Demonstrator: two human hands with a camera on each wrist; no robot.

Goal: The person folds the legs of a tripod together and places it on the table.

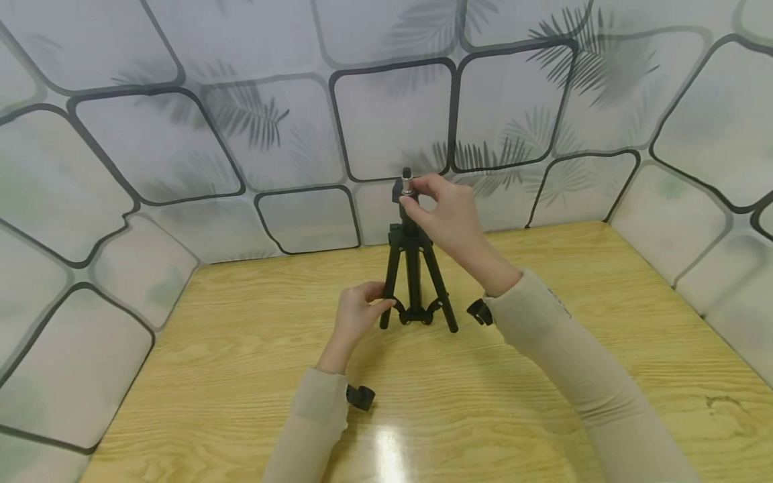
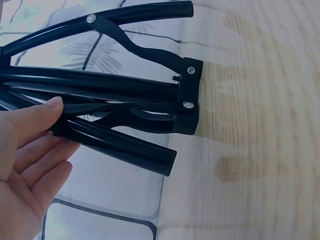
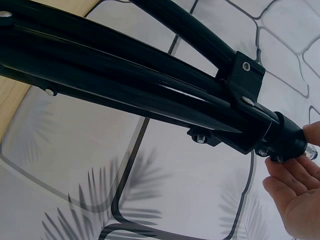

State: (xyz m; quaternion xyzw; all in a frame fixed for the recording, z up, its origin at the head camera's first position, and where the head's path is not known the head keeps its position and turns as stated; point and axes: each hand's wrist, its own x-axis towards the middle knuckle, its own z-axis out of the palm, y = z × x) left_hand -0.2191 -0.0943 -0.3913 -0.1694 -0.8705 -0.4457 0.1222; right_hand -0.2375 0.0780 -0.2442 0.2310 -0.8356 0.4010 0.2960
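Note:
A black tripod (image 1: 413, 275) is upright at the middle of the table, its legs only slightly spread. My left hand (image 1: 355, 314) pinches one leg (image 2: 125, 147) between thumb and fingers, low down near a brace. Up at the top, my right hand (image 1: 451, 213) has thumb and fingers around the silver stud (image 1: 407, 184) and black collar (image 3: 286, 137). In the right wrist view that hand shows only in part at the right edge. Whether the feet touch the tabletop is hard to tell.
The wood-grain table (image 1: 253, 362) is bordered by patterned panels (image 1: 392, 121) behind and at both sides. Small black pieces show beside the left sleeve (image 1: 320, 409) and the right sleeve (image 1: 543, 335).

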